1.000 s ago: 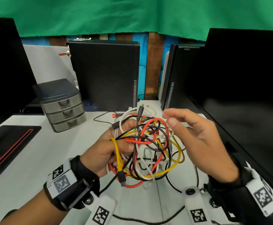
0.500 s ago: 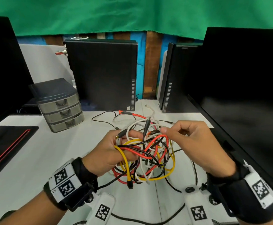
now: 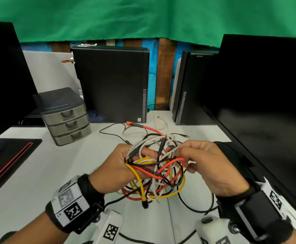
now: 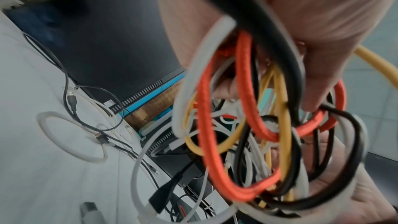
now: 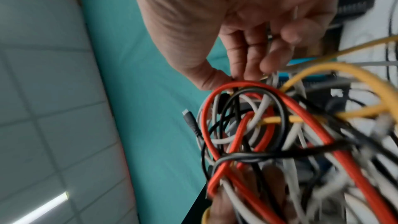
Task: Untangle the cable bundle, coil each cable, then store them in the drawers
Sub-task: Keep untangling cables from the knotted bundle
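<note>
Cable bundle [image 3: 158, 173] held in both hands; drawers [image 3: 68, 125] closed.

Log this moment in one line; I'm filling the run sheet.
stage: untangling | left hand: grips cable bundle | right hand: pinches strand at bundle top | drawer unit: shut

Tangled multicoloured cable bundle [image 3: 156, 175] held above table; drawers [image 3: 67, 118] shut.

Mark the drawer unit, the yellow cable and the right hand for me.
drawer unit [image 3: 68, 126], head view, front of the middle drawer.
yellow cable [image 3: 137, 175], head view, strand crossing the left hand's knuckles.
right hand [image 3: 208, 166], head view, back of the hand.
</note>
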`<state>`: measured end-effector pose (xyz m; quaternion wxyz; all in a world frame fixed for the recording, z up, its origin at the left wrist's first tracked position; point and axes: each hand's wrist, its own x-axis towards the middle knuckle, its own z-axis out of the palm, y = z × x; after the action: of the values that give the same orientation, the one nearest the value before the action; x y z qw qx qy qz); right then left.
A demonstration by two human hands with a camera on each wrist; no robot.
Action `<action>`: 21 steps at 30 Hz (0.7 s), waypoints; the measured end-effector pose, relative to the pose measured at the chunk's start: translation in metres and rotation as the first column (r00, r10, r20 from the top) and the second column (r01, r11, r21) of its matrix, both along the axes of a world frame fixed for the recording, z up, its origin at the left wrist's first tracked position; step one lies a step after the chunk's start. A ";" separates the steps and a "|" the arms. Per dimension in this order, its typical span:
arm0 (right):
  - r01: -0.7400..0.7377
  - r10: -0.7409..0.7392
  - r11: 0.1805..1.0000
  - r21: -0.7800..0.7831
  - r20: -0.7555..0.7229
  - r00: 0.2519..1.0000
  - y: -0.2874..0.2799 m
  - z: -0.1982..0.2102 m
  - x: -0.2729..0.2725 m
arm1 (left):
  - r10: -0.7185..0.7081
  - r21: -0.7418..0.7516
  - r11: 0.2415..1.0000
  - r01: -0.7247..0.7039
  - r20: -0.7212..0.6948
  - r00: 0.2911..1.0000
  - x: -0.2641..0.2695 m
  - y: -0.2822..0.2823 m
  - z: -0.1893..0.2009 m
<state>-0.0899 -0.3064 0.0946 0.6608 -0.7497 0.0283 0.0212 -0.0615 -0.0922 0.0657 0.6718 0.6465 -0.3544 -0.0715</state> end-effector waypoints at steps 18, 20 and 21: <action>0.158 -0.171 0.983 0.091 0.154 0.973 -0.021 0.007 0.011 | 0.076 0.009 0.997 -0.076 -0.228 0.971 0.007 0.001 -0.011; 0.161 -0.182 0.978 0.132 0.161 0.970 -0.019 0.006 0.012 | 0.191 0.017 0.981 -0.192 -0.215 0.958 0.007 -0.001 -0.012; 0.174 -0.199 0.972 0.161 0.160 0.967 -0.017 0.005 0.012 | 0.243 0.008 0.969 -0.247 -0.217 0.945 0.008 -0.002 -0.012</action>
<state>-0.0780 -0.3237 0.0996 0.7126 -0.6925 0.0390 -0.1052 -0.0537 -0.0943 0.0534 0.7164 0.6672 -0.1968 -0.0539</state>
